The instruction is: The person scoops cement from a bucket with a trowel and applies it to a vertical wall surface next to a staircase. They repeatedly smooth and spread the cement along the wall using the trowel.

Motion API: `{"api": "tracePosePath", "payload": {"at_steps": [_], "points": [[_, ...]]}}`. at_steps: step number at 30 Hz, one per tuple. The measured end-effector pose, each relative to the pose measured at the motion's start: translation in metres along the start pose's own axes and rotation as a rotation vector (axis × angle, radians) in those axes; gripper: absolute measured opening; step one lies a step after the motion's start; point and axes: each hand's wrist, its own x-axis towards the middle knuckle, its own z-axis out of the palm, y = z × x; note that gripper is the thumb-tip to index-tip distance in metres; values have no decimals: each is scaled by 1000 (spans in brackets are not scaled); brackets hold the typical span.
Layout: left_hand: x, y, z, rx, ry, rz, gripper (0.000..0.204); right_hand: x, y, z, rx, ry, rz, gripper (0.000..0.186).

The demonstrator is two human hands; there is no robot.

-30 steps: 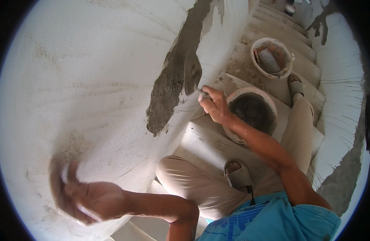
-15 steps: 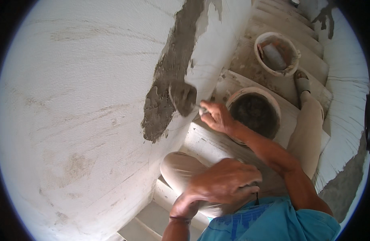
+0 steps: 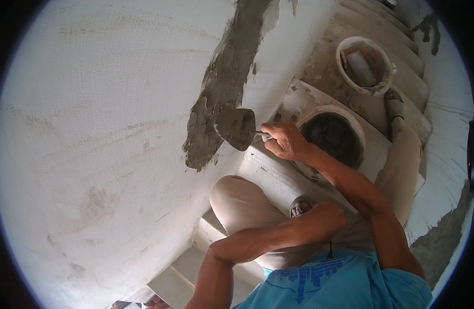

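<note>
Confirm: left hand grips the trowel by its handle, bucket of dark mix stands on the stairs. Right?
Wrong hand: the head view shows the right hand gripping the trowel by its handle. The left hand is apart from it. The bucket of dark mix does stand on the stairs.

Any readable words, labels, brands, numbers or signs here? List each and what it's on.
None readable.
Shirt: dark-blue printed graphic, no legible words.
Trowel, lower bucket, upper bucket, wall: no lettering visible.
Items at lower-left edge: too small to tell.
</note>
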Motion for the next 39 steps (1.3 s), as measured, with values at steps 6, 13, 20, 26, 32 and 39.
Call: {"api": "tracePosePath", "payload": {"at_steps": [6, 13, 20, 26, 32, 39], "points": [[1, -4, 21, 68, 66, 43, 7, 14, -8, 4, 53, 163, 3, 12], [0, -6, 7, 66, -76, -55, 11, 31, -25, 25, 39, 243, -82, 12], [5, -9, 32, 122, -88, -57, 14, 17, -4, 49, 34, 301, 26, 13], [1, -10, 47, 110, -110, -8, 16, -6, -5, 49, 109, 301, 125, 14], [5, -7, 61, 23, -224, -57, 18, 18, -26, 50, 159, 317, 4, 15], [1, -5, 65, 80, -196, -38, 16, 39, -18, 33, 15, 242, -91, 15]]}}
